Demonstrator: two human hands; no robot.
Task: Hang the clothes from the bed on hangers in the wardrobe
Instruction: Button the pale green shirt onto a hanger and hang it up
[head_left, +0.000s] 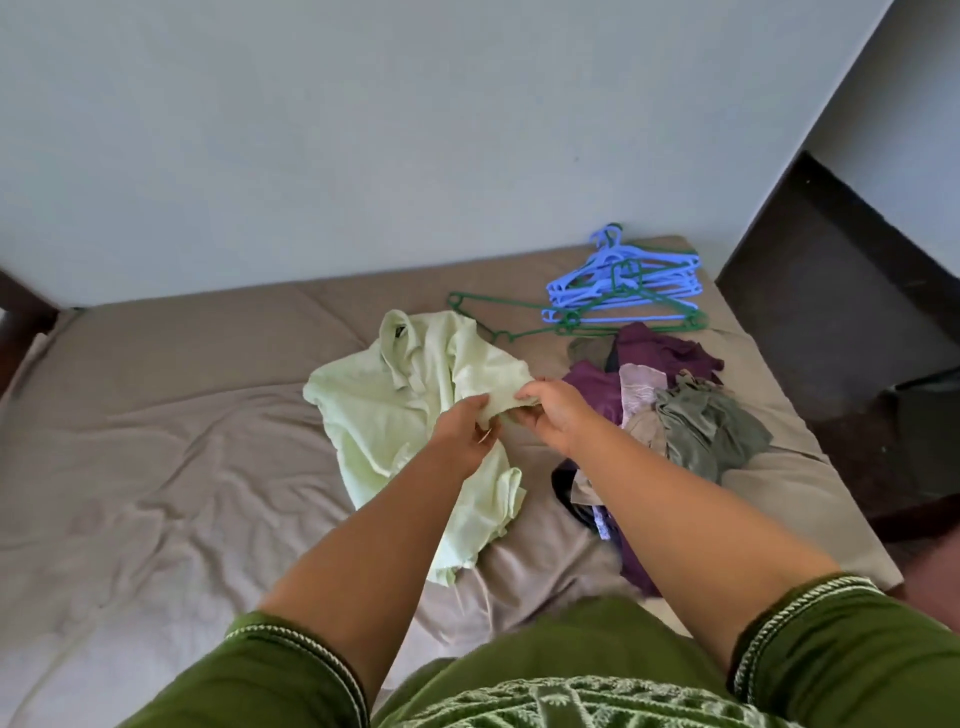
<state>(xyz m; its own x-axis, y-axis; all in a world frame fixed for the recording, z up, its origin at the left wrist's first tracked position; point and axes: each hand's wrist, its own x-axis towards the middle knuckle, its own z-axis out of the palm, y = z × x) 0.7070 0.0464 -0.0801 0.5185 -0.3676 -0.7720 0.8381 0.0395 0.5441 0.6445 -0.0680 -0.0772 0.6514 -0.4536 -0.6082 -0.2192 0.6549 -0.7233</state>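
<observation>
— What are the hands doing?
— Left hand (465, 434) and right hand (553, 415) both pinch a fold of the soft, crumpled pale green shirt (395, 395), mid-bed (156, 415).
— And the rest?
— Rumpled clothes pile (670, 410) toward the right edge; thin plastic hangers (623, 291) at the far right corner.

We've got loads of open sheet on the bed (156, 441) to the left of the pale green shirt (384, 410). The right side is crowded: clothes pile (670, 410) just beside the shirt, hangers (623, 291) tangled behind it near the wall (363, 130), which blocks reaching farther back.
</observation>
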